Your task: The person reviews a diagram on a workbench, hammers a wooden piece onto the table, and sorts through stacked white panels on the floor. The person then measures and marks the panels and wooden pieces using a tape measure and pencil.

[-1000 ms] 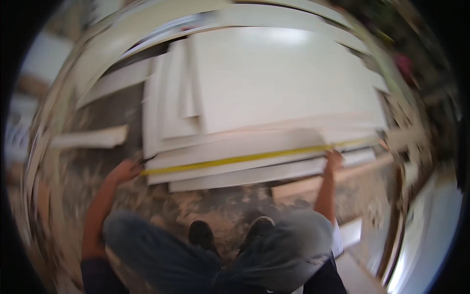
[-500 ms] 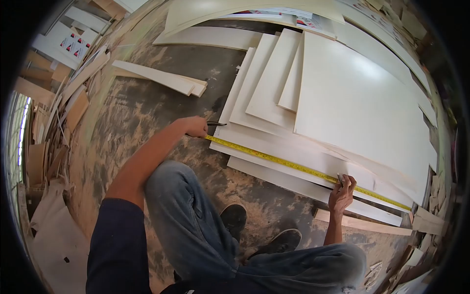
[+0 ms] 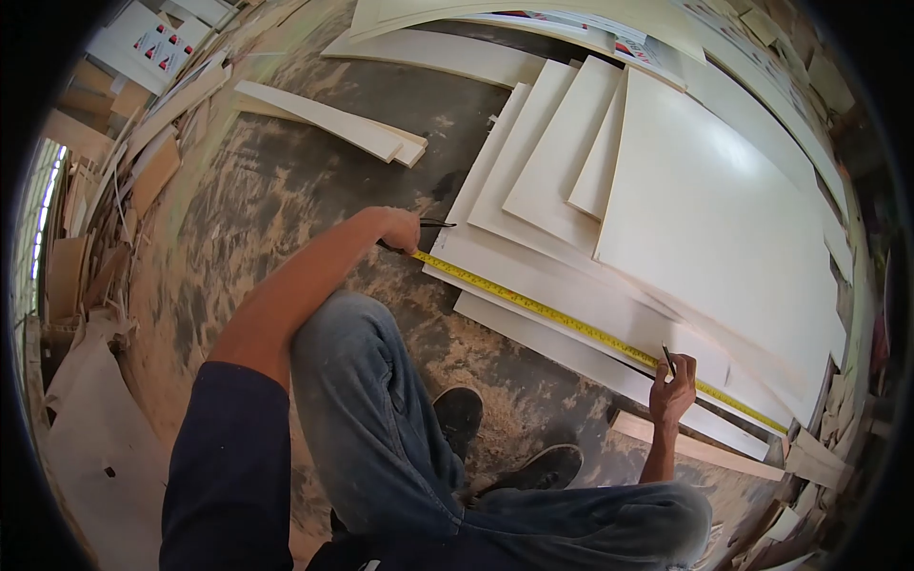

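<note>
My left hand point(image 3: 402, 230) is closed at the left end of a yellow tape measure point(image 3: 547, 309), its case mostly hidden by the fingers. A dark, thin loop point(image 3: 439, 224) sticks out from this hand over the board's corner. The blade runs straight along the near edge of a white board point(image 3: 495, 264) to its far right end. Partway along, my right hand point(image 3: 674, 388) rests at the blade with a thin dark pencil point(image 3: 669, 362) pinched in its fingers, pointing up. Part of the blade is hidden behind that hand.
Several white panels point(image 3: 714, 181) lie stacked and fanned beyond the tape. Two narrow strips point(image 3: 328, 119) lie on the dusty floor point(image 3: 248, 205) at the upper left. Offcuts point(image 3: 152, 176) pile up along the left side. A wood strip point(image 3: 700, 447) lies near my right knee.
The view has shifted slightly, so the boards sit a little further right. Both hands keep their places along the tape; the pencil in my right hand now tilts more upright.
</note>
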